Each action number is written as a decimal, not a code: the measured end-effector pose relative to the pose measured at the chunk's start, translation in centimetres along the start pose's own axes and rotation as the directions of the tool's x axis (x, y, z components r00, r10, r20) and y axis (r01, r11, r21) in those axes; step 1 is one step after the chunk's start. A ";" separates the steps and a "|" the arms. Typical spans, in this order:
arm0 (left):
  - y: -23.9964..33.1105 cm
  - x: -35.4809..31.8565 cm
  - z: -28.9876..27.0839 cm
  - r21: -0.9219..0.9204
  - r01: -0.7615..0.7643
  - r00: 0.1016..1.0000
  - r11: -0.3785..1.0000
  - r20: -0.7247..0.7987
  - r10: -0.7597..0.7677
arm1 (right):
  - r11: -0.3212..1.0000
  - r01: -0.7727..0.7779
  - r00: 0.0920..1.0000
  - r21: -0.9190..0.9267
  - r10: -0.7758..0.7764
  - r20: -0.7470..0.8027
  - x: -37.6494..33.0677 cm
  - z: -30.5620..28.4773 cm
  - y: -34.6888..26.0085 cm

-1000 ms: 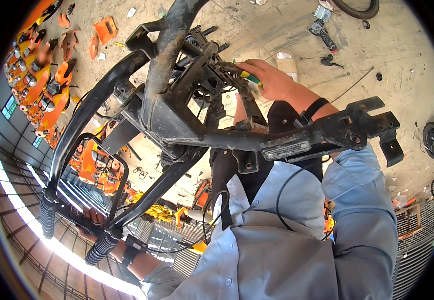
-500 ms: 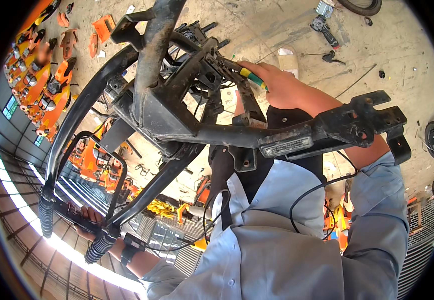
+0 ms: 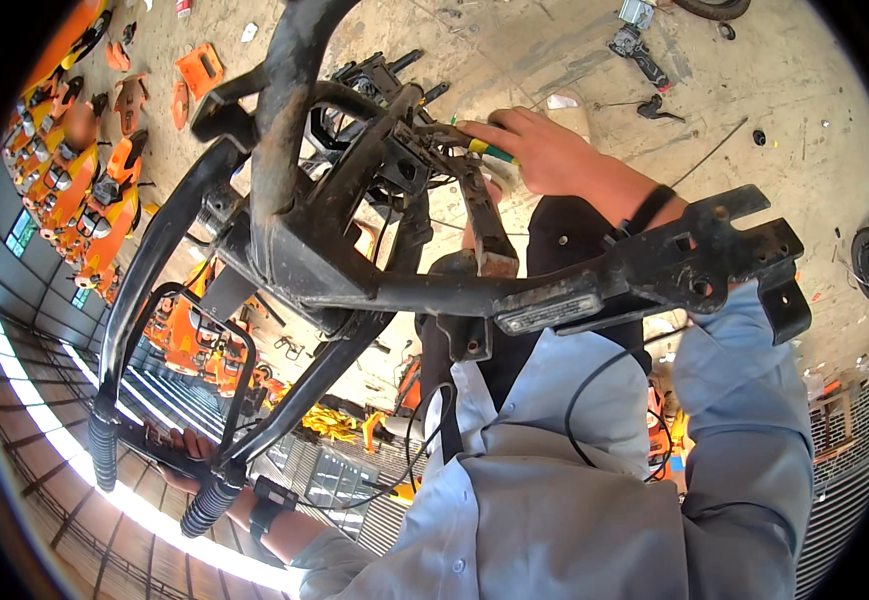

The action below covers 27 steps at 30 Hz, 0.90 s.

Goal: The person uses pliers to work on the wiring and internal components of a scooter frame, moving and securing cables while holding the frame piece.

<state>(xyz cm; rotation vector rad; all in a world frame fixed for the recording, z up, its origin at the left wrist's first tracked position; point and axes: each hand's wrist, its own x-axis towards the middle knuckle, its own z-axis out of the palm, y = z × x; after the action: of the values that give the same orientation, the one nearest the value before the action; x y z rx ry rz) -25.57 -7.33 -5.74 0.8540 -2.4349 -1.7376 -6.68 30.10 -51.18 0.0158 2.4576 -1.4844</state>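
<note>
A black metal vehicle frame (image 3: 320, 245), scuffed and rusty in places, fills the middle of the head view, held up in front of my body. At the lower left, my left hand (image 3: 185, 455) has its fingers wrapped round a dark crossbar (image 3: 140, 432) of the frame, between two ribbed black ends. My right hand (image 3: 555, 155) is closed on a tool with a green and yellow handle (image 3: 492, 151). Its tip is beside a rusty bracket (image 3: 485, 215) on the frame's far side; that end is hard to make out.
A power tool (image 3: 639, 55) lies on the concrete floor at the far right, with a small black part (image 3: 658, 108) near it. Orange body panels (image 3: 95, 200) crowd the left. A black cable (image 3: 580, 405) hangs in front of my shirt.
The frame has shifted a little to the left in view. My right hand and its tool have moved slightly left too, and less of the handle shows. My left hand keeps its grip.
</note>
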 end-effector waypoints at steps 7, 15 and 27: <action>1.0 3.9 -7.1 -0.020 0.062 0.956 0.998 0.289 -0.053 | 0.980 -0.111 0.988 0.165 0.091 0.125 -0.7 -1.5 -1.3; 0.3 1.5 -3.3 -0.056 -0.005 0.981 0.998 0.191 0.016 | 0.922 -0.293 0.938 0.254 0.225 0.264 -2.3 -2.8 -4.6; 0.2 2.4 -5.6 0.113 -0.153 0.978 0.982 0.163 0.133 | 0.896 -0.406 0.903 0.182 0.361 0.234 -3.1 -1.9 -2.5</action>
<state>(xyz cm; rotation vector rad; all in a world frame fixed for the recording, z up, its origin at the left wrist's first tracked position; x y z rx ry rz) -25.81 -13.15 -4.16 0.5536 -2.6538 -1.6742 -4.44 30.99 -47.45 0.3654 1.9741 -1.4940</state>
